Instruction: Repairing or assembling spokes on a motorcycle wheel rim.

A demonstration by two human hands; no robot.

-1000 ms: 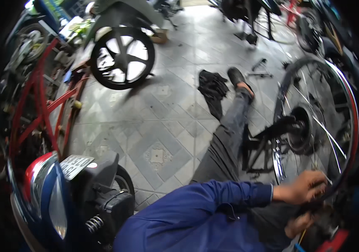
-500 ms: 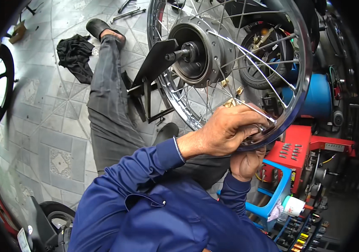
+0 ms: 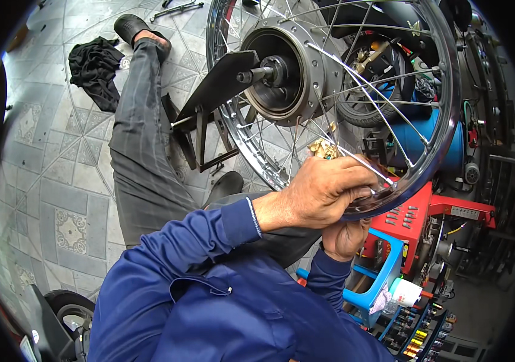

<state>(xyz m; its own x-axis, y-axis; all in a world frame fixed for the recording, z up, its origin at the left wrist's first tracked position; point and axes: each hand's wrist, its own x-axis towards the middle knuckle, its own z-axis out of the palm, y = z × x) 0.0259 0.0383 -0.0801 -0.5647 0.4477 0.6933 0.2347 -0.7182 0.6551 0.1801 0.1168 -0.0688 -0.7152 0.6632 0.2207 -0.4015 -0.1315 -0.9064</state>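
A spoked motorcycle wheel with a shiny rim stands in front of me, carried by its axle on a dark metal stand. Its grey drum hub has spokes fanning out to the rim. My left hand is closed at the rim's near lower edge, thumb and fingers pinching the end of a spoke. Below and outside that part of the rim is my right hand, palm side up. Its fingertips are hidden behind the rim and my left hand.
To the right stand a red machine, a blue plastic stool and a blue drum. A small tyred wheel lies beyond the spokes. On the tiled floor to the left is a black cloth. My outstretched leg lies beside the stand.
The surroundings have shifted left in view. Both hands stay at the same part of the rim, the left still pinching at the spoke end.
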